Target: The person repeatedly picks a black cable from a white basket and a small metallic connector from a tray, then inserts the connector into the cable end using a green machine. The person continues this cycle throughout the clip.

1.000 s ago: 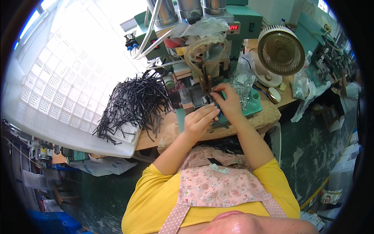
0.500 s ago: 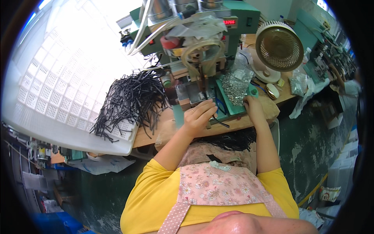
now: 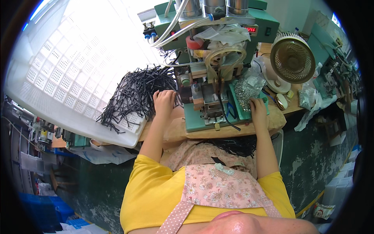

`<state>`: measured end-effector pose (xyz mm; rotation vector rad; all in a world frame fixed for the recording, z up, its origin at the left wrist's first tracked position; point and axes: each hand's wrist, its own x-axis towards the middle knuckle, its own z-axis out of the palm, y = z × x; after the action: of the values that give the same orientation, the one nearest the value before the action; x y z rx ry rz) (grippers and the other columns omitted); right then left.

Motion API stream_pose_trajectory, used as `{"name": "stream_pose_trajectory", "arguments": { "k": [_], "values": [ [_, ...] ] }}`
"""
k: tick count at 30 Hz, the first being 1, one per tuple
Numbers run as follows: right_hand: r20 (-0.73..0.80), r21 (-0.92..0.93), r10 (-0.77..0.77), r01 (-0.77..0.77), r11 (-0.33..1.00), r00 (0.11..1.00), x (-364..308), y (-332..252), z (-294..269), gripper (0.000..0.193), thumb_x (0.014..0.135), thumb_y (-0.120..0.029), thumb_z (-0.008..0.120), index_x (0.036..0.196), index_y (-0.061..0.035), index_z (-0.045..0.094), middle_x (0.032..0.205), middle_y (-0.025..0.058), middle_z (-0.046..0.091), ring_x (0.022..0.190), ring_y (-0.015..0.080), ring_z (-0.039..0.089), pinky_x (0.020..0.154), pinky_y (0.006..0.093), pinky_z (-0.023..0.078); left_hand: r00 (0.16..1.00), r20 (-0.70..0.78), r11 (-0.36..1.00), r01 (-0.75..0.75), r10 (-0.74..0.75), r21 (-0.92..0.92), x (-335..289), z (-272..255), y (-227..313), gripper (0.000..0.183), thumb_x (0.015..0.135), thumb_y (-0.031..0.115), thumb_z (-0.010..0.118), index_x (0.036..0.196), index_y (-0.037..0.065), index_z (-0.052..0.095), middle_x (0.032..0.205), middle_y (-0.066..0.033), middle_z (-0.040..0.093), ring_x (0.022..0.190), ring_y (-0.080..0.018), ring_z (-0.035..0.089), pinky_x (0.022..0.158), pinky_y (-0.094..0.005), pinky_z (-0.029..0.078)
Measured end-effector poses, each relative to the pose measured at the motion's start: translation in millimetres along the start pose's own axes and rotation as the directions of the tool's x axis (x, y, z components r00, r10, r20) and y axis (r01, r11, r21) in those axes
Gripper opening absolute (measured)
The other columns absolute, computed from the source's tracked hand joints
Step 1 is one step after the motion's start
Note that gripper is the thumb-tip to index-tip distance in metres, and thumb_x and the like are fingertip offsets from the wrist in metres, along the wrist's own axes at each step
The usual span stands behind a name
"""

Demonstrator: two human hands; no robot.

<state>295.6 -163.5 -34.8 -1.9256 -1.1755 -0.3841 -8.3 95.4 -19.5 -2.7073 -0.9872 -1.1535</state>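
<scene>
My left hand is at the right edge of a pile of black strips, its fingers bent and slightly apart; no strip shows in its grip. My right hand is at the right side of a green tray of small shiny metal pieces. Its fingers are closed, and whatever is between them is too small to make out. Between the hands stands a green bench machine. A single black strip hangs from its middle, the free end reaching past the front edge.
A white perforated basket stands on the left under the pile. At the right are a round white fan, a small oval case and a clear bag of parts. More black strips lie on my lap.
My left hand has left the front of the machine and moved left to the pile of strips. The right hand stays by the tray. The whole view has shifted a little.
</scene>
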Motion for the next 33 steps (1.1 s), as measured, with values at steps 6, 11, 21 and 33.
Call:
{"name": "stream_pose_trajectory", "arguments": {
  "k": [6, 11, 21, 33],
  "values": [
    [-0.070, 0.126, -0.024, 0.033, 0.992, 0.997, 16, -14, 17, 0.010, 0.082, -0.004, 0.066, 0.092, -0.0055, 0.063, 0.085, 0.0105, 0.061, 0.077, 0.0313, 0.058, 0.069, 0.0394, 0.044, 0.963, 0.230, 0.889, -0.226, 0.142, 0.398, -2, 19, -39, 0.008, 0.077, 0.013, 0.058, 0.084, 0.015, 0.060, 0.084, -0.0057, 0.056, 0.094, -0.0240, 0.055, 0.097, -0.0423, 0.035],
    [-0.056, 0.014, -0.069, 0.070, 0.997, 0.996, 10, -11, 15, 0.011, 0.081, -0.007, 0.068, 0.090, -0.0081, 0.061, 0.084, 0.0069, 0.061, 0.078, 0.0278, 0.057, 0.073, 0.0383, 0.040, 0.940, 0.209, 0.918, -0.317, 0.270, 0.239, 5, -3, -43, 0.009, 0.084, 0.015, 0.062, 0.092, 0.016, 0.058, 0.075, -0.0003, 0.054, 0.079, -0.0178, 0.057, 0.085, -0.0367, 0.038],
    [-0.016, 0.237, 0.094, -0.088, 0.968, 0.995, 14, -43, 9, 0.011, 0.082, -0.007, 0.068, 0.091, -0.0061, 0.063, 0.089, 0.0081, 0.064, 0.084, 0.0282, 0.059, 0.077, 0.0382, 0.043, 0.872, 0.026, 0.483, 0.295, -0.489, -0.824, -6, -46, 13, 0.019, 0.100, 0.021, 0.052, 0.108, 0.003, 0.054, 0.090, -0.0061, 0.069, 0.071, -0.0052, 0.053, 0.066, -0.0192, 0.043],
    [0.148, 0.504, 0.060, -0.128, 0.854, 0.987, 42, -137, 0, 0.017, 0.083, -0.011, 0.067, 0.098, -0.0063, 0.061, 0.095, 0.0075, 0.065, 0.090, 0.0278, 0.056, 0.082, 0.0378, 0.044, 0.934, -0.050, 0.415, 0.109, -0.353, -0.903, 4, -62, 97, 0.024, 0.101, 0.015, 0.047, 0.115, -0.002, 0.058, 0.107, -0.0110, 0.065, 0.089, -0.0139, 0.062, 0.073, -0.0246, 0.052]
  ]
}}
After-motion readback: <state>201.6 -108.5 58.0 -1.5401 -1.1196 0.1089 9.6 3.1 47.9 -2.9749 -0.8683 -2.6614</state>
